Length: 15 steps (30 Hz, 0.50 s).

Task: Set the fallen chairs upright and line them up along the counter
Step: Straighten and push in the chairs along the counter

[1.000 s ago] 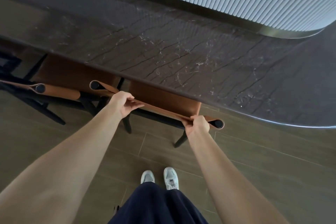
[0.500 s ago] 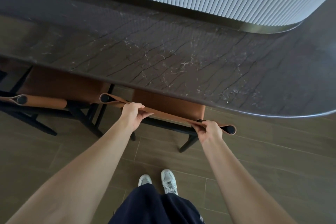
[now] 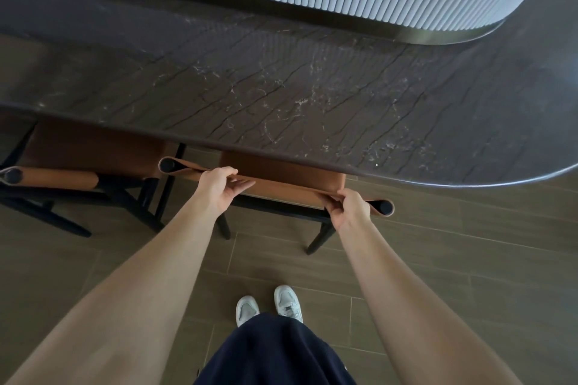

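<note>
Both left hand [image 3: 219, 189] and right hand [image 3: 347, 209] are pinching the chair backrest [image 3: 287, 189] — we are likely squaring it along the tabletop [image 3: 281, 87], needing even pushing.

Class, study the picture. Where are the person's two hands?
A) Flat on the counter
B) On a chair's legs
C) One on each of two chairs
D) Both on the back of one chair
D: the left hand and the right hand both hold the same brown chair back, one near each end.
</note>
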{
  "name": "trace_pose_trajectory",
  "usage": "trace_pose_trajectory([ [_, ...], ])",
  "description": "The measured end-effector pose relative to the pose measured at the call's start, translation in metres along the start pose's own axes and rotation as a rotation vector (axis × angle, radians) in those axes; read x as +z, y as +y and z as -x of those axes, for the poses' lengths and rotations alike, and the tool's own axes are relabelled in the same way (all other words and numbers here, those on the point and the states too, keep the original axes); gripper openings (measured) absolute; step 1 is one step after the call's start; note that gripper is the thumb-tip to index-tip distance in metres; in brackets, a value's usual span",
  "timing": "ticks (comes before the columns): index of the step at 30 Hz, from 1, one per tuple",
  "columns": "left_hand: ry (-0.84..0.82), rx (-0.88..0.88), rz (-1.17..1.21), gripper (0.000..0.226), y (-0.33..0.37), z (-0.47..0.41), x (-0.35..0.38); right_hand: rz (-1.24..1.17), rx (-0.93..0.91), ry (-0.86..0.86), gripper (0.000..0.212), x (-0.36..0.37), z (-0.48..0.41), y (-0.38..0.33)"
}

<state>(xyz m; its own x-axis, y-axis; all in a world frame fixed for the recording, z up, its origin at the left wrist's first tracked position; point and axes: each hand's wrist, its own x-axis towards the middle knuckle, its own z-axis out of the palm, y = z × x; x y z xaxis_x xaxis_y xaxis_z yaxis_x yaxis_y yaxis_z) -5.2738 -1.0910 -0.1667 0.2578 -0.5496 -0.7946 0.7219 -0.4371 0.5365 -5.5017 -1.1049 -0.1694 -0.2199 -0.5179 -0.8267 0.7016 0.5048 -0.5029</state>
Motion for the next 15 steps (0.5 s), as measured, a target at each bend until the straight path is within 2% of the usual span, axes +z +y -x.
trace_pose_trajectory([
  [3, -0.016, 0.004, -0.012, 0.041, 0.000, 0.006, -0.001, 0.060, 0.017, -0.034, 0.003, -0.004, 0.004, 0.001],
  [8, -0.044, 0.024, 0.025, 0.043, 0.001, 0.018, -0.001, 0.169, 0.060, -0.066, 0.039, -0.013, 0.013, -0.002],
  [15, -0.041, 0.102, 0.092, 0.034, -0.006, 0.051, -0.003, 0.224, 0.135, -0.212, 0.057, -0.013, 0.039, -0.007],
])
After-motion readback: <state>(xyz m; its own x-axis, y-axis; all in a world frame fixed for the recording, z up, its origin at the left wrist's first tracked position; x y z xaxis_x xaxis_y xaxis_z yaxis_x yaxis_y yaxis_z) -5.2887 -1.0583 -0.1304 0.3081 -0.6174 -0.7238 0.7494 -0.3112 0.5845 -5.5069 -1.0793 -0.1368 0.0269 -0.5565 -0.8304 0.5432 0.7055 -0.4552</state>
